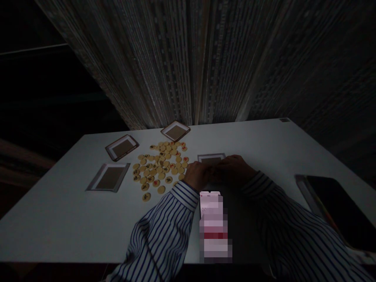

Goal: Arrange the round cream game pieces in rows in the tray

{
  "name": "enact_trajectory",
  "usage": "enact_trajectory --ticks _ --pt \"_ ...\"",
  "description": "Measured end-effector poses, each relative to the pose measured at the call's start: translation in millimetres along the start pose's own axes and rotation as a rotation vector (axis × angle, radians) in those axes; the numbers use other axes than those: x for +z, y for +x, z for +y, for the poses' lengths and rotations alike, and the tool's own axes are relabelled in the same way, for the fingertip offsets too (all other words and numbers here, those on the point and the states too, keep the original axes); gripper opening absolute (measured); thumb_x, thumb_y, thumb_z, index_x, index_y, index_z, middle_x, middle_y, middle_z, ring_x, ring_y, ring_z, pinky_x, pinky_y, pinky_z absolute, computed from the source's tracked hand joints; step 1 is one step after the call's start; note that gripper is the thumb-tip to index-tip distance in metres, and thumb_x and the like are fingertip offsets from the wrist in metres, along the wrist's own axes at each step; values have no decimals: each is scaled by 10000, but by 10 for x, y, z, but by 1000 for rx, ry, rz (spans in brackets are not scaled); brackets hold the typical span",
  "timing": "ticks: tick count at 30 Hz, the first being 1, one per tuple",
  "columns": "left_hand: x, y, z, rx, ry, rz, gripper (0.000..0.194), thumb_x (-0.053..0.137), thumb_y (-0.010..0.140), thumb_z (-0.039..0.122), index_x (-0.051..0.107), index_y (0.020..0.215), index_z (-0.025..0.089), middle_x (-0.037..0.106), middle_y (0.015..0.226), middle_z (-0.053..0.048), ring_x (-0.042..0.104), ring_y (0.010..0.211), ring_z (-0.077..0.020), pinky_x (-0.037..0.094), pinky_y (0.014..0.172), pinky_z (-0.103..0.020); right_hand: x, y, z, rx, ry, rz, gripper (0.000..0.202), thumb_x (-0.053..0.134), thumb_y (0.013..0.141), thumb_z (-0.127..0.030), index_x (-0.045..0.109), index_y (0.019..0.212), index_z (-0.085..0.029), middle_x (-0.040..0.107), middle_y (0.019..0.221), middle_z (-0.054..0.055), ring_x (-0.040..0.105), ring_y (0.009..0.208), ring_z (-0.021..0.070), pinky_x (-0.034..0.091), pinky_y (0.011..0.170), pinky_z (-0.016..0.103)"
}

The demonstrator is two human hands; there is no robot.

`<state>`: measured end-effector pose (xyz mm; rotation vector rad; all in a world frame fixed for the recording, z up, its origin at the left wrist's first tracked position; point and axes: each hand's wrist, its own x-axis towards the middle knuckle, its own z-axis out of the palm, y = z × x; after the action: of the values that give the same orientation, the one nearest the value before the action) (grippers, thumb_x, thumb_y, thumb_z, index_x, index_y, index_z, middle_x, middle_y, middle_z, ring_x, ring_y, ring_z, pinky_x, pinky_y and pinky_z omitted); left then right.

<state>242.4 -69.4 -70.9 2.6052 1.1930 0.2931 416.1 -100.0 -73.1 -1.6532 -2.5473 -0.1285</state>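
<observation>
My left hand [197, 174] and my right hand [235, 168] meet near the middle of the table, their fingers curled in toward each other. Dim light hides the fingertips, and I cannot make out what lies between them. Just beyond both hands is a flat, pale-edged rectangular piece with a brown centre [210, 159], partly covered by them. To the left of my left hand spreads a loose heap of round wooden Chinese chess pieces [160, 170], some marked in red or black. Below my hands lies a lit phone [210, 203], its screen mostly pixelated.
Two brown-rimmed rectangular pieces, one at the back [175, 131] and one at the left [122, 147], border the chess pieces. A clear-edged one [108, 178] lies nearer. A large dark device [337, 203] rests on the white table [73, 223] at right. Behind hangs a string curtain [176, 66].
</observation>
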Motion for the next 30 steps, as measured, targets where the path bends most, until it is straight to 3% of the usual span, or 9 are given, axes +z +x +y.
enact_trajectory --ticks 14,21,30 --pt "20 -2 -22 -14 -6 -5 282 442 821 219 666 993 226 683 897 -62 593 887 -209 450 814 -341 63 0 41 -14 26 2 133 541 786 -319 660 838 -287 678 940 6 558 865 192 272 799 387" --pt "15 -8 -23 7 -7 10 285 429 835 233 665 993 217 684 883 -74 597 873 -223 454 786 -356 -10 12 5 13 24 -68 148 536 797 -313 661 859 -262 685 940 18 569 890 208 287 803 390" --pt "7 -30 -52 -26 -7 32 304 430 811 185 655 1014 210 681 909 -71 589 898 -217 444 804 -347 -35 20 -32 9 39 -16 244 537 789 -411 654 943 -262 677 965 46 568 878 217 298 803 396"
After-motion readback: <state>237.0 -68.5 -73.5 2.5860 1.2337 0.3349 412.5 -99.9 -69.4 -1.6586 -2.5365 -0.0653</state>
